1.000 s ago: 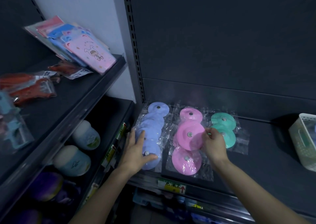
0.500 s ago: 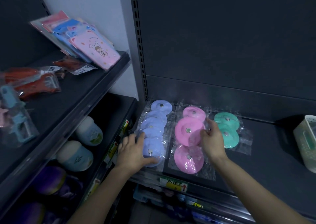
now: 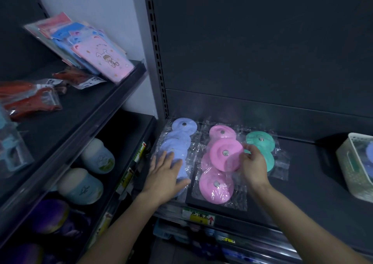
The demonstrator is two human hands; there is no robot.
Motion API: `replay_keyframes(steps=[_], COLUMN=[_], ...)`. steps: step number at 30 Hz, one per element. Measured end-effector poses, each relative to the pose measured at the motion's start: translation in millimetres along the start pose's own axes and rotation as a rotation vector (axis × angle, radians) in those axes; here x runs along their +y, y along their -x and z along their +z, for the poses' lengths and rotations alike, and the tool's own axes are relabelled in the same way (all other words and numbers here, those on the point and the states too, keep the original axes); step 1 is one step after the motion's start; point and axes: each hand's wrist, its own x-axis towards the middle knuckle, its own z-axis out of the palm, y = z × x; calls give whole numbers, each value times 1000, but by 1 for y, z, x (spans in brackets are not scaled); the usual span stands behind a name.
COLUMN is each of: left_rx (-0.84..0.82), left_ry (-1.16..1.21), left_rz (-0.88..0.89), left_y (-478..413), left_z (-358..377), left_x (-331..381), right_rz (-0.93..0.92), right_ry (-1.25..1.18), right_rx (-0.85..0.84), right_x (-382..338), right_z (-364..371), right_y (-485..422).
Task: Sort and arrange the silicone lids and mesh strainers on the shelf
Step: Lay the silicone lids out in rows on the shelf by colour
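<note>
Head view: three colour columns of bagged silicone lids on the dark shelf. Blue lids left, pink lids middle, green lids right, columns just beside each other. No mesh strainers identifiable. White basket far right holds something bagged, can't tell what

Left hand: flat, fingers spread, pressing on the front end of the blue column. Right hand: fingers curled at the right edge of the middle pink lid. Looks like a pinch on its bag, but blurred, so not certain. That lid sits tilted on top of the other two pinks, overlapping both

Step, as judged: squaring up the pink column. To do it well:
- left hand pins blue so its bags don't drag along
- right hand lifts the middle pink by the bag edge rather than sliding it, then sets it flat, in line between rear and front
- plastic looks slick, so the green bags next to the knuckles will likely shift if brushed
</note>
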Motion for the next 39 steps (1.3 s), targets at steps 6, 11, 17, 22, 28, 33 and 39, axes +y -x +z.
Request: replay_keyframes(steps=[6,11,17,22,28,33,39], left_rx=[42,-13,-194,-141,-21,80,105], left_ry=[175,194,210,253,201,210,205], left_rz=[101,203,224,170,68,8,4], left_y=[-9,-30,-54,-73,-93,-89,-92], left_z=[-13,-9,-12,-3,19,36,42], left_x=[37,68,90,101,110,120,135], right_rz=[59,44,5,-3,-155,-178,-158], right_ry=[-70,-72,65,77,314,386,286], right_rx=[25,87,99,96,44,-8,10], right_x=[4,7,6,4,9,15,12], right_z=[-18,-38,-67,-82,-89,-94,-108], right_y=[-3,-11,-36,-60,-79,-91,-99])
